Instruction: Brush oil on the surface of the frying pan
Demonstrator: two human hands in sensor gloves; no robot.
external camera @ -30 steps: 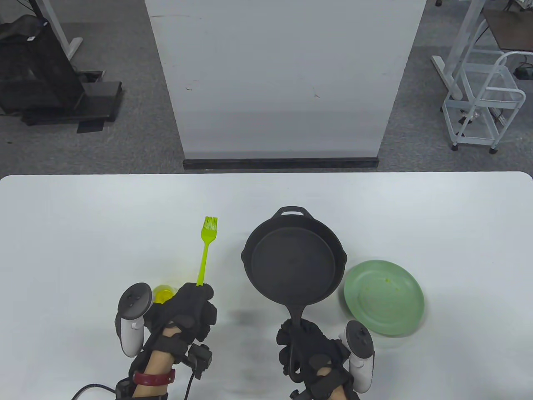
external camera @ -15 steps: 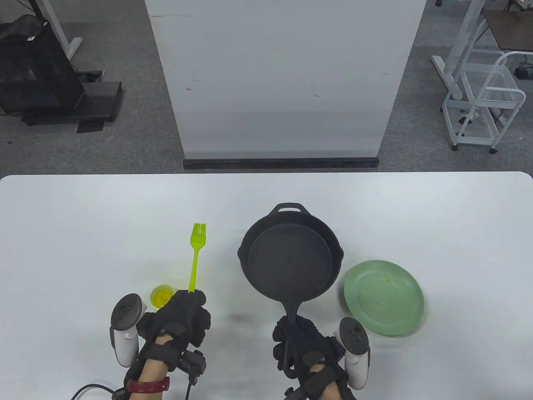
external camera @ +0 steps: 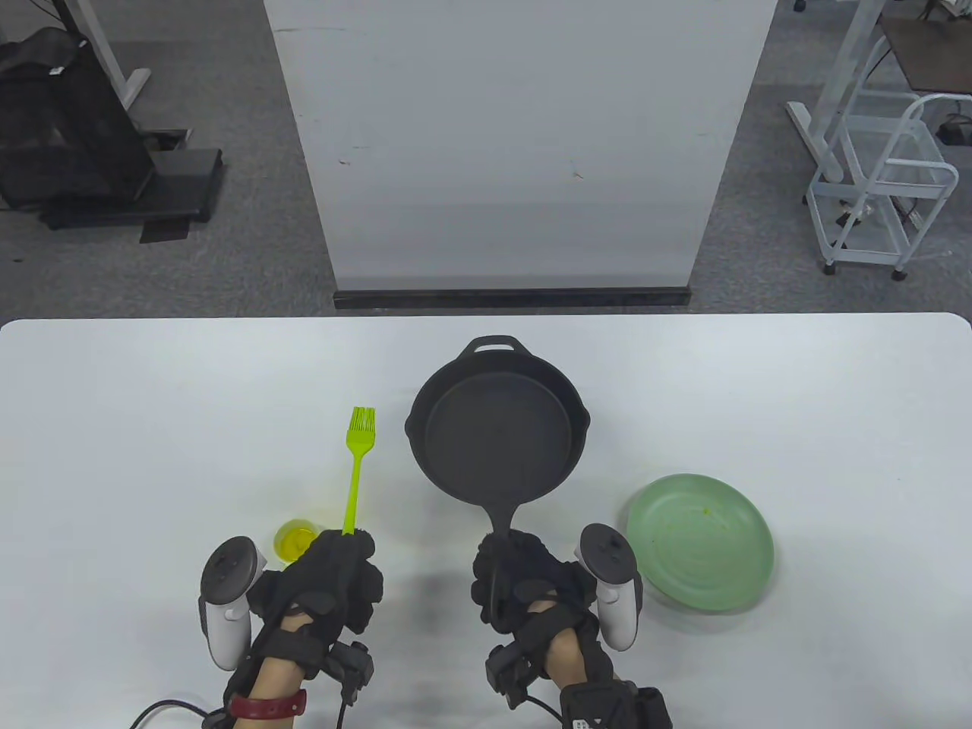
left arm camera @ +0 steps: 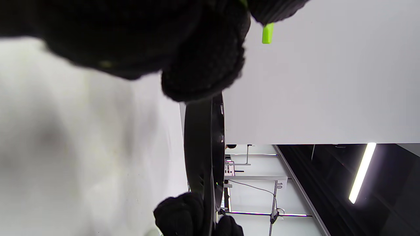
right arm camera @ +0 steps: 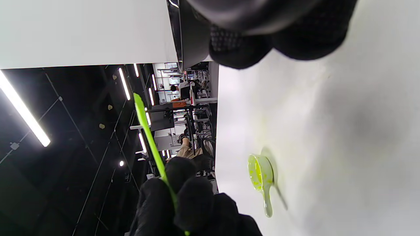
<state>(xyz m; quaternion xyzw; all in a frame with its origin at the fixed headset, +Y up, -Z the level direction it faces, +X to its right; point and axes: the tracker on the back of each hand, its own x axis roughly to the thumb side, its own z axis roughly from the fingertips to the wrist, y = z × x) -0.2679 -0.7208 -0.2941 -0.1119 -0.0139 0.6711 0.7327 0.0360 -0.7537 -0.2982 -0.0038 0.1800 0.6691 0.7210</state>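
Observation:
A black cast-iron frying pan (external camera: 497, 425) is held over the middle of the white table (external camera: 114, 425). My right hand (external camera: 516, 581) grips its handle from below. My left hand (external camera: 334, 569) grips the handle of a green silicone brush (external camera: 357, 463), whose bristles point away, just left of the pan. A small cup of yellow oil (external camera: 295, 541) stands by my left hand. The left wrist view shows the pan edge-on (left arm camera: 200, 147) and the brush handle's end (left arm camera: 267, 32). The right wrist view shows the brush (right arm camera: 147, 134) and the oil cup (right arm camera: 261, 177).
A light green plate (external camera: 699, 541) lies on the table right of my right hand. A white panel (external camera: 516, 144) stands behind the table's far edge. A white cart (external camera: 881, 190) stands on the floor at the far right.
My right hand has moved the pan away from me and to the left, off the plate's side. My left hand shifted the brush slightly left and nearer, then held still.

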